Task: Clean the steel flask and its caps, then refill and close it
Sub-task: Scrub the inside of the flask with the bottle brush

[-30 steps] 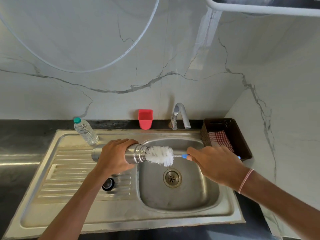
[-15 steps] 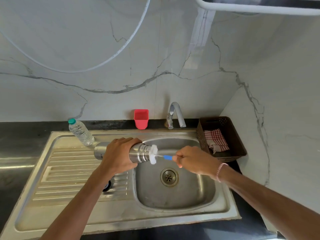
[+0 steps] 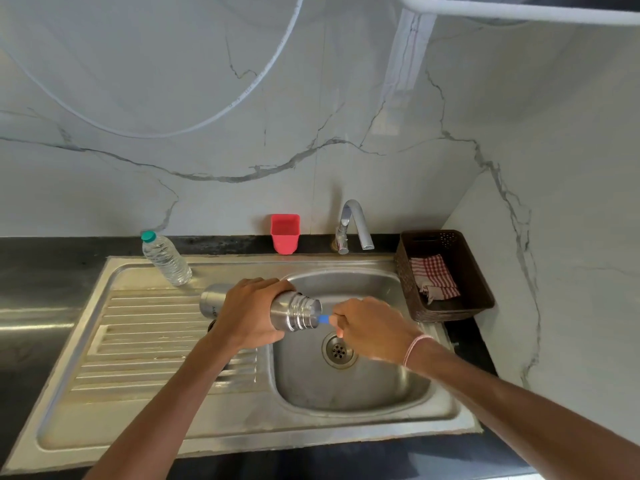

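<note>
My left hand grips the steel flask around its middle and holds it on its side above the sink's left edge, mouth pointing right. My right hand holds the blue handle of the bottle brush just at the flask's mouth. The white bristles are hidden inside the flask. A dark cap lies on the drainboard, mostly hidden under my left wrist.
The steel sink basin with its drain lies below my hands, the ribbed drainboard to the left. A plastic water bottle, a red cup and the tap stand at the back. A brown basket holds a checked cloth.
My right hand has pushed the brush leftward into the flask; the white bristles, fully outside a second ago, are now hidden inside. My left hand keeps its grip on the flask.
</note>
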`<state>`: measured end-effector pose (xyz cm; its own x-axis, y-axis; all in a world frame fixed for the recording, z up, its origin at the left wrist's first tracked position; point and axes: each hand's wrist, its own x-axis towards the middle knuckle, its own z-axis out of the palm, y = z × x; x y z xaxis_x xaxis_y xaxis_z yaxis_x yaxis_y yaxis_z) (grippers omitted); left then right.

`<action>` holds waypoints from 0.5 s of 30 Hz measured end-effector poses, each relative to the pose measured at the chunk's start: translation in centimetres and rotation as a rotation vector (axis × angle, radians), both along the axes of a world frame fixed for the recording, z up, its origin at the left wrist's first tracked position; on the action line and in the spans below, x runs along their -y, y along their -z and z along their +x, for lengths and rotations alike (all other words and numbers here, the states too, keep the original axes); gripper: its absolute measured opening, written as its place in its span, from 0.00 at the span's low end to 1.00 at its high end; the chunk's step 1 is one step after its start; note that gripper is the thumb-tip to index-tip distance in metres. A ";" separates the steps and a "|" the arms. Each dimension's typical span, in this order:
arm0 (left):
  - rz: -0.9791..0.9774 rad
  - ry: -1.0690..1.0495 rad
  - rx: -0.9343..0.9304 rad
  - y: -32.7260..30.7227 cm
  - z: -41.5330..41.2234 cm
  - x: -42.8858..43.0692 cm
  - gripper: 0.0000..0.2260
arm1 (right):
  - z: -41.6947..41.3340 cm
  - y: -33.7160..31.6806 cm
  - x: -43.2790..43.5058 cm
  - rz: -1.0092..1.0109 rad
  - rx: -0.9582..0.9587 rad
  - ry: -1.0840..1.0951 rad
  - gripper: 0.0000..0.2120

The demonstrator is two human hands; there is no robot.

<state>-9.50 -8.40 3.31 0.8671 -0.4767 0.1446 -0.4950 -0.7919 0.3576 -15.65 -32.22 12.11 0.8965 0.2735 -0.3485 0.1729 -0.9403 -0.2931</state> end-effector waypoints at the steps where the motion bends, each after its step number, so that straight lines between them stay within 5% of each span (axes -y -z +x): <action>1: 0.002 0.007 -0.004 0.1 -0.2 -0.1 0.28 | 0.5 -0.4 0.1 0.038 -0.082 0.009 0.15; 5: 0.014 -0.002 0.022 0.6 -0.5 -1.2 0.29 | 0.3 -0.8 0.8 0.078 -0.212 0.030 0.17; 10: 0.017 -0.031 0.027 0.7 -0.3 -2.9 0.30 | -0.3 -3.5 2.9 0.297 -0.529 0.316 0.17; 15: -0.003 -0.083 0.002 0.5 -0.3 -2.7 0.29 | -2.4 -2.1 1.9 -0.384 0.360 -0.197 0.07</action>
<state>-9.76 -5.72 2.78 0.9035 -0.4024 0.1476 -0.4280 -0.8294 0.3590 -18.09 -34.11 14.21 0.9221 0.3618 -0.1372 0.3820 -0.9077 0.1740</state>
